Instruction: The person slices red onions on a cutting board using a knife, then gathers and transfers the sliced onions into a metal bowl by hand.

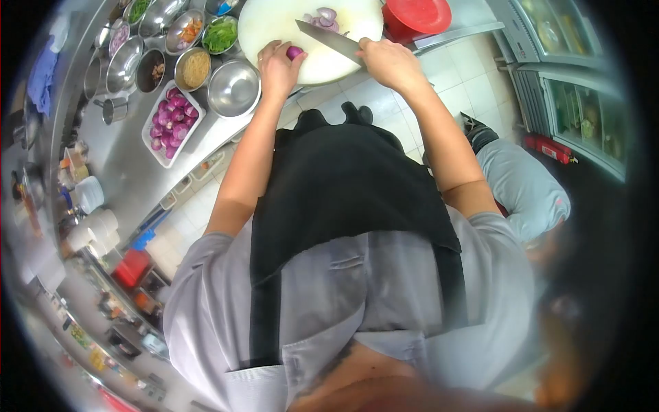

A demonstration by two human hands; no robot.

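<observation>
My left hand (278, 66) has its fingers around a small purple onion (294, 53) at the left side of the round white cutting board (268, 20). In my right hand (388, 63) is the handle of a large knife (331, 42), its blade lying across the board and pointing to the upper left. Beyond the blade, cut onion pieces (325, 19) rest on the board. To the left of the board, a white tray (167, 163) holds several purple onions (171, 123) on the steel counter.
Several steel bowls stand left of the board, one bare inside (234, 88), others with greens (220, 34) and a tan ingredient (193, 69). A red container (419, 17) is at the board's right. Another person (522, 182) bends low at right, near glass-door fridges (587, 117).
</observation>
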